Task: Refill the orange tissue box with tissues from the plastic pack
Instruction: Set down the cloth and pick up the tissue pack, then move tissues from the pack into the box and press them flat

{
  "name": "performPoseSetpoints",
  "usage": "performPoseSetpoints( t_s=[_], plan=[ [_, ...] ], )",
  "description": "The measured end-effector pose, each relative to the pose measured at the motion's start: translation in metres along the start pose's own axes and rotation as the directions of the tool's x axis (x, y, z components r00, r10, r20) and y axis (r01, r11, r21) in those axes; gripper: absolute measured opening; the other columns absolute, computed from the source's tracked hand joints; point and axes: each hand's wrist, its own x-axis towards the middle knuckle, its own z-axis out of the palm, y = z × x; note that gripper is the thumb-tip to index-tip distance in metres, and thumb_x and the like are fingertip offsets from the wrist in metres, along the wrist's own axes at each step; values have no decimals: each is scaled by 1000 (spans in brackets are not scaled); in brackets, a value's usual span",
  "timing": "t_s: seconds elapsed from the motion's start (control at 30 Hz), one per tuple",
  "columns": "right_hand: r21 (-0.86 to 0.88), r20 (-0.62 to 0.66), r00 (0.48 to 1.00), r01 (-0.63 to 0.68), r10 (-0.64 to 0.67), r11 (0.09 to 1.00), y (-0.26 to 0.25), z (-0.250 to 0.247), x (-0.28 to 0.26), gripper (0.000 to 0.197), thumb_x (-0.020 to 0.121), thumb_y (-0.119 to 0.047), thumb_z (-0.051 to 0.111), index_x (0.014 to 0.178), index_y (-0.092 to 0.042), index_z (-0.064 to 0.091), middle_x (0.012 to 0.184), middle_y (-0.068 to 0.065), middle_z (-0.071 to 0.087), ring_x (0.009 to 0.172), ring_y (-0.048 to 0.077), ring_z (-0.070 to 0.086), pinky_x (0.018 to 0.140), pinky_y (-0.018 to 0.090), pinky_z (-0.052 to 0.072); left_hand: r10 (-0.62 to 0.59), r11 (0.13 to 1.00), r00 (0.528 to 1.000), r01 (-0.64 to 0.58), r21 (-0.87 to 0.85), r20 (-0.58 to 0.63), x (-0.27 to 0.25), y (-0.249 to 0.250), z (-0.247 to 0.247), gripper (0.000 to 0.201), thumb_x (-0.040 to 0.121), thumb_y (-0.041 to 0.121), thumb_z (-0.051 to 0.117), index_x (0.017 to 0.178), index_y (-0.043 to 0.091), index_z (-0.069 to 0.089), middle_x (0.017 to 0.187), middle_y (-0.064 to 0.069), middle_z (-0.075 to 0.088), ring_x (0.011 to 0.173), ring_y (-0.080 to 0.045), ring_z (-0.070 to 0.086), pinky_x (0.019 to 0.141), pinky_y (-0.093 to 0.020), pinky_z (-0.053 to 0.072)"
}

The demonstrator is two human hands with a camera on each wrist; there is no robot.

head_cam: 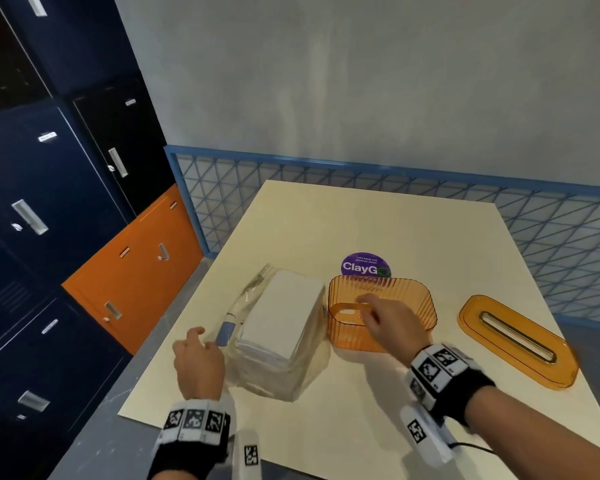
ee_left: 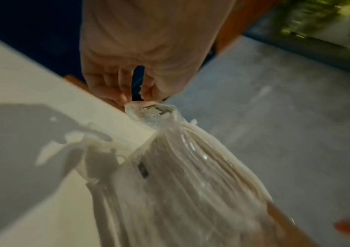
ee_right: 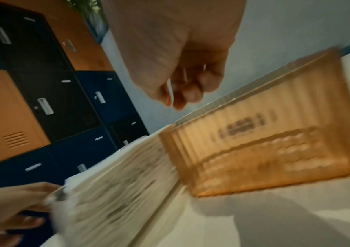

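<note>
left hand (head_cam: 198, 362), plastic pack (head_cam: 278, 337), lid (head_cam: 518, 341) aside

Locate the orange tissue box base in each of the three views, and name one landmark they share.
Head: the orange tissue box base sits centre-right on the table, lid off, partly behind the right hand.
Left wrist: not clearly in it; only an unidentifiable orange sliver at the lower right.
Right wrist: it fills the right half, blurred.
Shared landmark: the plastic tissue pack.

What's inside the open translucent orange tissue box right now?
The translucent orange tissue box looks empty: only its bare floor shows. The right hand above it covers part of the interior, so that part stays unseen.
</note>
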Motion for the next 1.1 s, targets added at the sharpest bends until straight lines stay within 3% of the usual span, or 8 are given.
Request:
performPoseSetpoints(
  t_s=[0.07,0.17,0.3,0.37,0.47,0.67,1.0,1.1],
  plan=[
    [-61,-89,980,-183,177,981,22,-14,1,35,98,-28,39,132,-21,47,126,2,57,100,22,64,74,31,50,243,953,965,-219,210,-99,-18,13,-6,29,91,4,51,118,9,60,124,-19,48,110,-39,45,83,-50,45],
    [-128,-32,896,-443,442,888,49,-24,7,41,100,-23,35,139,-13,30,134,13,36,104,34,60,79,38,48,436,861,897,-394,321,-69,-29,27,-2,23,87,8,59,109,10,68,119,-17,54,103,-36,48,80,-48,47],
    [-119,166,761,-616,627,779,66,-21,10,39,96,-8,31,135,-5,29,135,19,42,118,37,51,94,42,44,597,754,795,-601,264,108,-37,53,18,20,88,15,62,106,12,69,114,-11,60,103,-30,50,82,-41,47],
    [-102,214,760,-607,614,788,66,-18,4,33,97,-10,29,129,-2,34,128,21,51,115,35,53,92,39,44,605,729,771,-637,252,200,-41,66,28,22,90,19,57,108,12,68,116,-11,59,108,-30,49,83,-41,45],
    [-52,198,764,-617,614,785,67,-15,-9,31,97,-9,29,126,-2,37,124,22,56,112,34,56,90,39,45,523,709,793,-608,357,312,-43,77,39,32,91,35,54,114,14,60,120,-8,53,114,-28,45,86,-41,46],
    [19,173,743,-659,646,752,78,-17,-28,27,96,-12,31,118,-3,43,115,19,60,104,33,59,89,39,49,452,651,833,-553,520,320,-44,80,51,51,84,58,52,114,16,52,121,-5,47,116,-27,43,86,-40,43],
    [30,168,755,-647,634,762,81,-19,-36,26,97,-11,30,117,-3,44,116,20,59,104,33,59,84,37,45,458,753,836,-546,367,303,-47,88,48,34,97,34,41,118,12,56,123,-8,50,116,-27,46,86,-39,45],
    [31,168,760,-641,628,767,82,-18,-36,26,96,-11,30,117,-2,44,115,21,59,104,33,59,83,36,45,479,684,809,-587,433,340,-47,89,49,27,96,21,39,117,9,53,120,-10,50,112,-28,48,77,-36,47]
  ],
)
